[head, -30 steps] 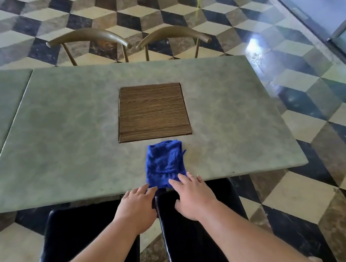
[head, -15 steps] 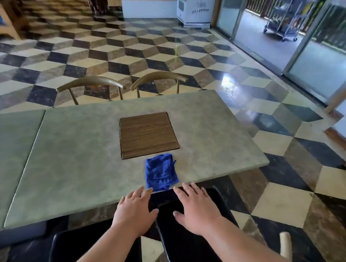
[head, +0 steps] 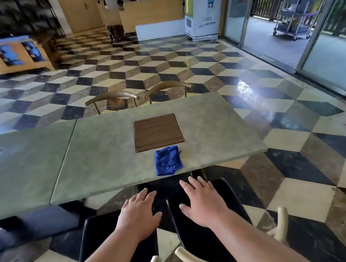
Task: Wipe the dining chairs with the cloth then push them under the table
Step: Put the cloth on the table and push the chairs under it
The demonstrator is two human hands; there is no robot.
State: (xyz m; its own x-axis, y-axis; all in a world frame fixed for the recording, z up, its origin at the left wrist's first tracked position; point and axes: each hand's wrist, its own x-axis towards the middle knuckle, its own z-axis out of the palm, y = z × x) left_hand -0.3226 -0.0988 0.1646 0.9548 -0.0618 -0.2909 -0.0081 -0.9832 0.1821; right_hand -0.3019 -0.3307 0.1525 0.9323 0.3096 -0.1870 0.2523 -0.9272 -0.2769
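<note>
- My left hand (head: 138,214) and right hand (head: 201,201) are both open, fingers straight and spread, palms down, holding nothing.
- Each hand lies flat over a black seat just short of the bench's (head: 107,157) near edge: the left over the left chair (head: 97,237), the right over the right chair (head: 232,198). I cannot tell how firmly they press.
- The blue cloth (head: 168,160) lies folded on the bench close to its near edge, beside a square wooden panel (head: 157,132) and apart from both hands.
- With the cloth lying on the bench, I judge that the wiping is done and the pushing step is in hand.
- Both seats stand mostly out from under the bench. The next move calls for a straight, even shove forward, without knocking the two chairs together.
</note>
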